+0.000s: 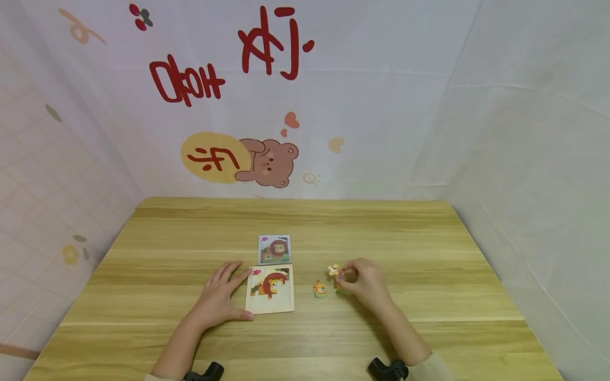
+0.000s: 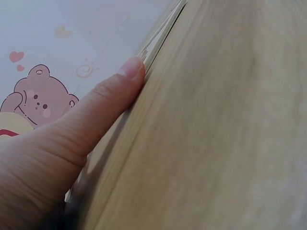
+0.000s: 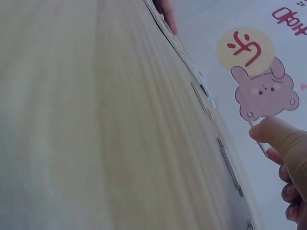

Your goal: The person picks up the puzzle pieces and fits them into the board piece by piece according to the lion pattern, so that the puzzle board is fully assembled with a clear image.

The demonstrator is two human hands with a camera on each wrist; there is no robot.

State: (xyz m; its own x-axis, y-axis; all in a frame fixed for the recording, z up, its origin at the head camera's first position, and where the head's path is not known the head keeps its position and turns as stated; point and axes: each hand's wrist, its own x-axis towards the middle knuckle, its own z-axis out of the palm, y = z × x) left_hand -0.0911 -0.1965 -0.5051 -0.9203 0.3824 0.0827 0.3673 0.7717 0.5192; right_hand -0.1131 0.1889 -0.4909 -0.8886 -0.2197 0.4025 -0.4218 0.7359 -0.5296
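A square jigsaw puzzle board (image 1: 270,310) with a pale frame lies on the table, partly filled with a lion picture. My left hand (image 1: 216,299) is spread along its left side. The thumb (image 2: 115,91) touches the lower left corner and a fingertip the upper left. To the right, my right hand (image 1: 369,286) pinches a small puzzle piece (image 3: 259,141) between thumb and finger, raised off the table and seen edge-on in the right wrist view. An orange and green puzzle piece (image 1: 320,289) lies between board and right hand. Another piece beneath the right fingers is partly hidden.
A lion picture card (image 1: 275,250) lies just behind the board. The wood-grain table (image 1: 371,222) ends at a white printed cloth (image 1: 381,106), which also hangs on both sides. Black wrist devices (image 1: 388,369) show at the lower edge.
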